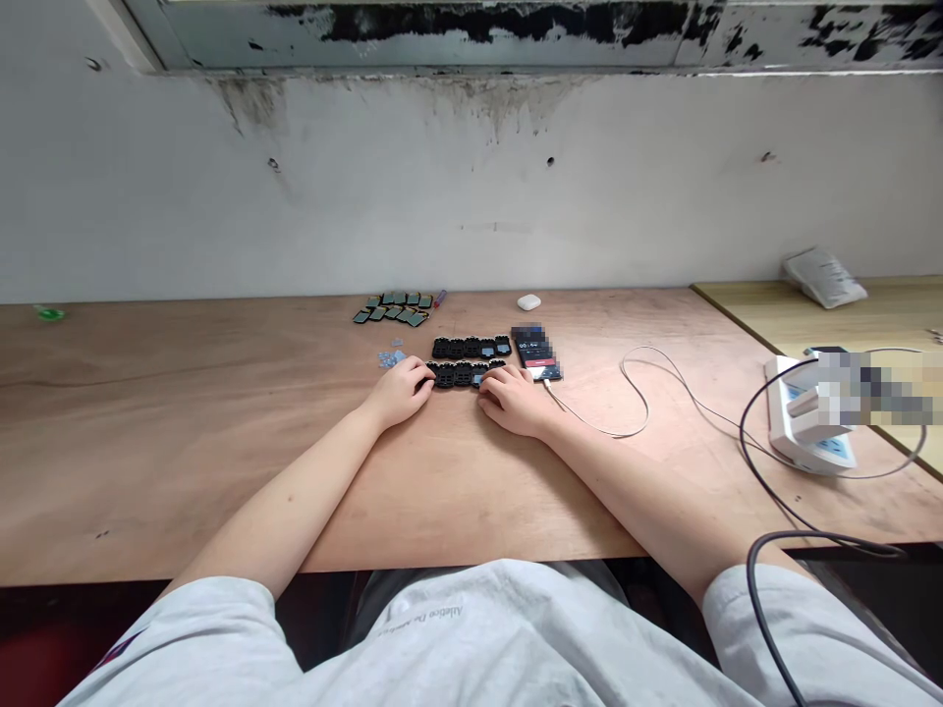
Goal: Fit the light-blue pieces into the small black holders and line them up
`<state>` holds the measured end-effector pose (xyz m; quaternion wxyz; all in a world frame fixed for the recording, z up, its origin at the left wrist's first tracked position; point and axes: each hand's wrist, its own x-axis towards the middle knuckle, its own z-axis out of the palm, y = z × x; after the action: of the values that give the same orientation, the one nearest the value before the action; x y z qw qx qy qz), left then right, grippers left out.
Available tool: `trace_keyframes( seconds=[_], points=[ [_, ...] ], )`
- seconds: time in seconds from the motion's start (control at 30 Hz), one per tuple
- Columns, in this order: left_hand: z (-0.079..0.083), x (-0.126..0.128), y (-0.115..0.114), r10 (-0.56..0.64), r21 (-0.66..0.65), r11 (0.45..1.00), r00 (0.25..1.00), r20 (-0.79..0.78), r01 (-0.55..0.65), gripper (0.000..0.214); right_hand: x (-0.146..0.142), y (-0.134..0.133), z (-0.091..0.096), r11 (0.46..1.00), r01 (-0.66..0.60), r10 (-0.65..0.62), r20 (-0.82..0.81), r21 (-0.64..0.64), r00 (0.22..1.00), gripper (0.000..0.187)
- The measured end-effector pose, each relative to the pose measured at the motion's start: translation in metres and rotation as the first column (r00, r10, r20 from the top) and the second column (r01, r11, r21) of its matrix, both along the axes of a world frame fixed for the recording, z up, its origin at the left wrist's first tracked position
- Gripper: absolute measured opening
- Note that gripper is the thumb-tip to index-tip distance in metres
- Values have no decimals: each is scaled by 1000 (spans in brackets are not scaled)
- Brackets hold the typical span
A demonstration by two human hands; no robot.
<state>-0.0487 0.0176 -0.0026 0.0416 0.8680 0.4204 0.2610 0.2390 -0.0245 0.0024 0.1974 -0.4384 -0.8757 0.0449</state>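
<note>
At a bare plywood desk point(184, 442) against a stained white wall, a person in a grey shirt leans in with both forearms flat on the wood. Far left, near the wall, lies a small green scrap point(49, 313), well apart from everything else. Toward the middle, a cluster of grey-green square chips point(393, 307) sits at the back, with a scatter of small clear bits point(390, 357) just in front of it. The left hand point(400, 391) rests just below those bits, its fingers loosely curled against the left end of the near row of black plastic holders point(463, 373). Whether it grips anything cannot be told from here. That row runs left to right, straight between the two hands, with a second row of black plastic holders point(471, 347) lying parallel just behind. The right hand point(514, 398) meets the row's right end, fingers bent and knuckles up; its grip is equally unclear.

Just right of both rows lies a dark smartphone point(537, 353), close to the right hand's fingertips, and a thin white cable point(634, 393) loops from it toward a white power strip point(806, 427) at the desk's right edge. In front of the hands the wood lies open to the near edge.
</note>
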Motion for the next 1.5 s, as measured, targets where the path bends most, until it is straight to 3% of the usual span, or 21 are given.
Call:
trace_keyframes(
  seconds=[0.93,1.5],
  points=[
    [-1,0,0,23,2,1000,999,47,-23,26,-1,-4,8,1000,7,-7,-16,-4,1000,7],
    [-2,0,1,16,2,1000,999,33,-16,26,-2,-6,10,1000,3,-3,-22,1,1000,10]
  ],
)
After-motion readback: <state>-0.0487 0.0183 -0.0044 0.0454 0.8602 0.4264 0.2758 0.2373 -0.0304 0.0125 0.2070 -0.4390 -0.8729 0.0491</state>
